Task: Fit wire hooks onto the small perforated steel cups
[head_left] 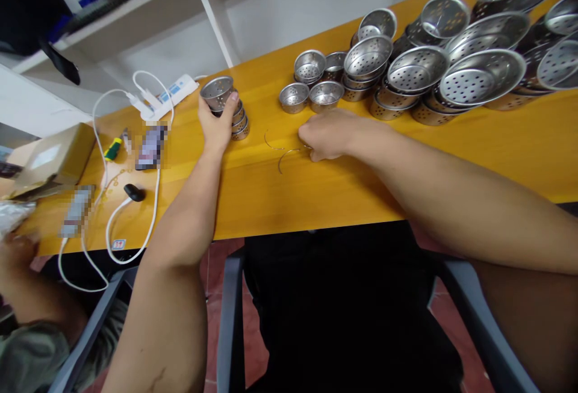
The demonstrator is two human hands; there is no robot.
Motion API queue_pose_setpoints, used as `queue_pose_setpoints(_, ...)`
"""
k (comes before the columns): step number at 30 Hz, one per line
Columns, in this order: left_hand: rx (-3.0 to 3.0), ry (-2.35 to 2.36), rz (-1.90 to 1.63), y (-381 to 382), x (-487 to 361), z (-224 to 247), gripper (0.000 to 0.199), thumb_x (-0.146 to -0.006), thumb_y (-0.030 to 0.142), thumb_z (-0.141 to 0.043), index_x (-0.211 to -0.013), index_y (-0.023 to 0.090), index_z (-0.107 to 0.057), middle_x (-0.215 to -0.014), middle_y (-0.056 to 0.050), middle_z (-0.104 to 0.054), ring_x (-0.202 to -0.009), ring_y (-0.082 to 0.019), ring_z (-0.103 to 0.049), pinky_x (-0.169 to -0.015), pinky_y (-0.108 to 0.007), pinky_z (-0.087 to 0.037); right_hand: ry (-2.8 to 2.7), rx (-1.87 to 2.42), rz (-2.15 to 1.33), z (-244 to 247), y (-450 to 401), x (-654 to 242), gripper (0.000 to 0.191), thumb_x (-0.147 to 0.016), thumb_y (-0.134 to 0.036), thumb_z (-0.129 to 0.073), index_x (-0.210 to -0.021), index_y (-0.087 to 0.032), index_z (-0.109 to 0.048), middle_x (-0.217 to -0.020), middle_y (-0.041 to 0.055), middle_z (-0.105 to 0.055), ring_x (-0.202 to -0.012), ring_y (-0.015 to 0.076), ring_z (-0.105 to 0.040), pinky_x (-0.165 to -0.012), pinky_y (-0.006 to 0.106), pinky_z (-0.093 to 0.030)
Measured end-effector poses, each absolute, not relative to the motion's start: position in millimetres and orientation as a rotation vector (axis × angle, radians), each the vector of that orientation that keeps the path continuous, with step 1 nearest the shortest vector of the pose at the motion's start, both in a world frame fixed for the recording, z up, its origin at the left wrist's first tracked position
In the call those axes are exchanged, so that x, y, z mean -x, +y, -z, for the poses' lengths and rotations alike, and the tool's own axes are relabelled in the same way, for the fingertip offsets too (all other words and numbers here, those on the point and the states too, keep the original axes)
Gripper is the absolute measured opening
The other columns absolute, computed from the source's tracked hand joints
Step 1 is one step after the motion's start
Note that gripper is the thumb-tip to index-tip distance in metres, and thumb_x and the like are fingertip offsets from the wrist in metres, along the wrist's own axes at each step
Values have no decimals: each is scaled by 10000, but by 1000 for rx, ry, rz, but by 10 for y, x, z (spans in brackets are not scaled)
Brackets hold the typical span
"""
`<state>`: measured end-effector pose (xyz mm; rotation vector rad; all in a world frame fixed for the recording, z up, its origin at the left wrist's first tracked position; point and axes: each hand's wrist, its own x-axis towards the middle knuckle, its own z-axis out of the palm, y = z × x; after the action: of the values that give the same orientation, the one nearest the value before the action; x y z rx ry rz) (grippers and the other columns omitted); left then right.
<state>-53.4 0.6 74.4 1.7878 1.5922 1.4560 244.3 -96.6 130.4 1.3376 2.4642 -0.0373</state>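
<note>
My left hand (219,125) is wrapped around a perforated metal cup (217,93) at the left of the bare tabletop. Right beside it, more small cups (241,125) stand stacked one on another, partly behind my fingers. My right hand (327,134) is closed just above the table, its fingers pinching a thin curved wire (282,159). Another thin wire (270,142) lies a little farther back. Close behind my right hand are small perforated cups (326,94), open side up.
Stacks of larger perforated metal bowls (481,77) fill the right rear. At left are a power strip (176,95), white cables, a phone (151,147), a green-yellow tool (112,149) and a cardboard box (63,158). Another person's hand (18,248) rests at the far left edge.
</note>
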Motion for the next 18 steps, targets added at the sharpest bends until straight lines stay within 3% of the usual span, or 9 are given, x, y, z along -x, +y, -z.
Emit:
queue_pose_setpoints(5,-1812,1593,-1397,-8,505,-762,1373,-470,1388,-494,-1376,368,-644,-1462,-17,-930,-1602,-309,-707,-1431,-746,-481,2461,-1334,79,-1338,-989,-2458,332,-1045,-279,-868,-1335,-143,-953,-1185,205,-922,-1104,380,-860,-819,404,-504)
queue_pose_setpoints(11,-1858,1589,-1396,9,534,-731,1251,-547,1365,-518,-1305,382,-679,-1500,-19,-934,-1649,-321,-708,-1437,-719,-497,2488,-1379,121,-1350,-986,-2445,330,-1069,-288,-820,-1345,-170,-957,-1236,186,-925,-1100,364,-848,-793,406,-458)
queue_pose_setpoints(18,-1867,1591,-1466,37,566,-679,1198,-612,1335,-556,-1321,381,-707,-1445,-31,-934,-1499,-314,-792,-1392,-686,-593,2559,-1381,181,-1337,-1019,-2419,336,-1121,-316,-801,-1398,-156,-905,-1325,186,-914,-1081,335,-837,-783,393,-404)
